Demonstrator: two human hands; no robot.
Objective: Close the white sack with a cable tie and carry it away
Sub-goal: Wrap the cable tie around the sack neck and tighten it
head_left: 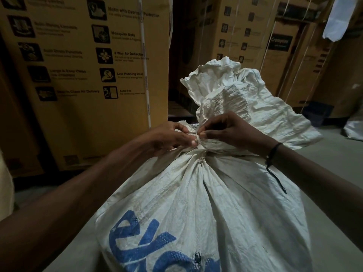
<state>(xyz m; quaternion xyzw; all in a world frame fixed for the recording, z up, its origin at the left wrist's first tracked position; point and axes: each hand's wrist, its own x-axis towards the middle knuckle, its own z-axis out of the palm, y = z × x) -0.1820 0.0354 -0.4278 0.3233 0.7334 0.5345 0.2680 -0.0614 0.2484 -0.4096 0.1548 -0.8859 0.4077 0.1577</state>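
So the white sack [206, 203] fills the lower middle of the frame, neck gathered tight at center, loose top flaring toward the upper right. Left hand [172, 137] has its fingers curled onto the bunched neck, right hand [225, 130] is pinching at the same spot, looks like a thin pale cable tie [198, 139] there, though it's tiny and hard to be sure of. My worry: if either pinch lets go before the tie locks, that woven fabric will spring open and the tie slips off the bunch. Sack sits on a plain grey floor [334, 173], dim storeroom, big printed cardboard boxes [88, 75] stacked upper left and more across the back.
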